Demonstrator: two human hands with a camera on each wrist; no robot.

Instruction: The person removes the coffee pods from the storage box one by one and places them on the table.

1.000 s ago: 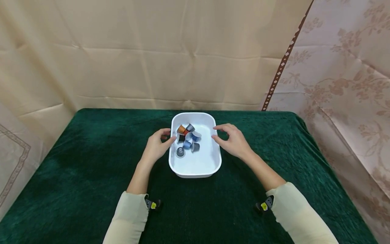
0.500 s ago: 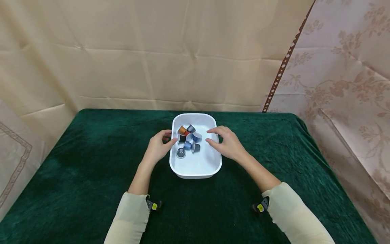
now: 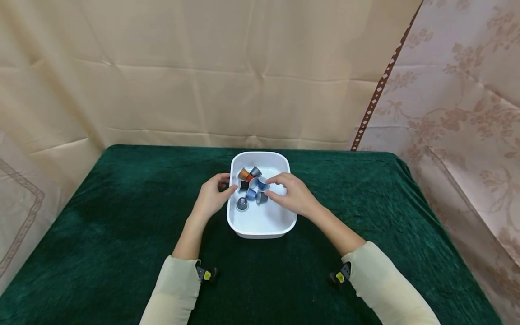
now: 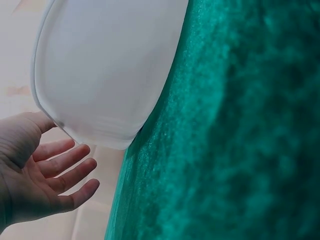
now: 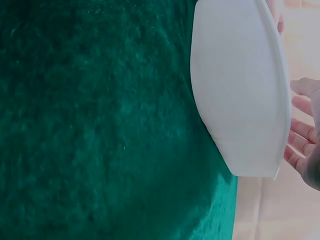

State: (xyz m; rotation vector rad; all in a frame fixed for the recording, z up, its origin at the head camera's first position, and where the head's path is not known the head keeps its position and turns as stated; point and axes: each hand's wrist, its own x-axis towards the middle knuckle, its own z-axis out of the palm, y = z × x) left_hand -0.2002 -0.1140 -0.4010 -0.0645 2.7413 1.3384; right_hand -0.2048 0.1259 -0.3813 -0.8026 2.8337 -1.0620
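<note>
In the white tub (image 3: 264, 221), a blue cup (image 3: 262, 184) is flanked by the parted thumb and forefinger of the right hand (image 3: 294, 195), nothing visibly gripped; the left hand (image 3: 211, 195) is loosely spread at the tub. The grey cup (image 3: 262, 198) could be knocked by a low-closing thumb.

White tray (image 3: 262, 221); orange capsule (image 3: 243, 174); blue capsule (image 3: 251, 195); green cloth (image 3: 122, 225); floral pink curtain (image 3: 455, 117)

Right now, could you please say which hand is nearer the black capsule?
Left hand: just left of the black capsule; the right hand is farther off, to its right.
</note>
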